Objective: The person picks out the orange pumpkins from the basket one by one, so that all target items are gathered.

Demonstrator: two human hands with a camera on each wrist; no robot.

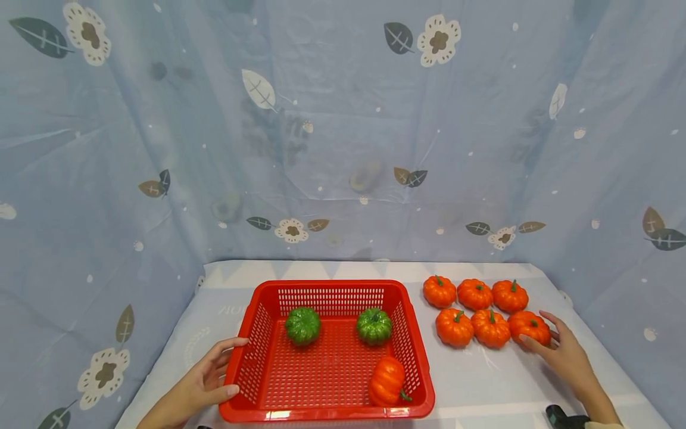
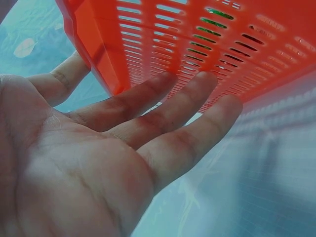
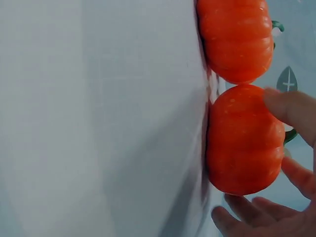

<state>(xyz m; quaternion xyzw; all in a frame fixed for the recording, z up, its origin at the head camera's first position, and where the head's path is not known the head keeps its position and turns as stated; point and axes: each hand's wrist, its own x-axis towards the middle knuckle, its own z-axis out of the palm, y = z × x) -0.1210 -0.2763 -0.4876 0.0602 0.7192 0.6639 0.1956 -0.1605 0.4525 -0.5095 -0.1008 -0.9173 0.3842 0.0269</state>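
A red plastic basket [image 1: 327,415] with slotted walls stands on the table, holding two green toy pumpkins [image 1: 302,326] and one orange toy pumpkin [image 1: 387,381] tipped on its side. My left hand [image 1: 206,381] is at the basket's left side, thumb and index finger at the rim. In the left wrist view, its other fingers [image 2: 180,143] lie nearly straight against the outer wall. My right hand [image 1: 568,357] is round the nearest right orange pumpkin [image 1: 527,328], which stays in its row. The right wrist view shows the thumb [image 3: 284,104] on that pumpkin, the other fingertips along its side.
Several more orange pumpkins [image 1: 454,326] sit close together in two rows right of the basket. A pale patterned cloth covers the table [image 1: 482,387]. Blue floral curtains [image 1: 343,149] enclose the back and both sides. A dark wrist device [image 1: 563,417] shows at my right forearm.
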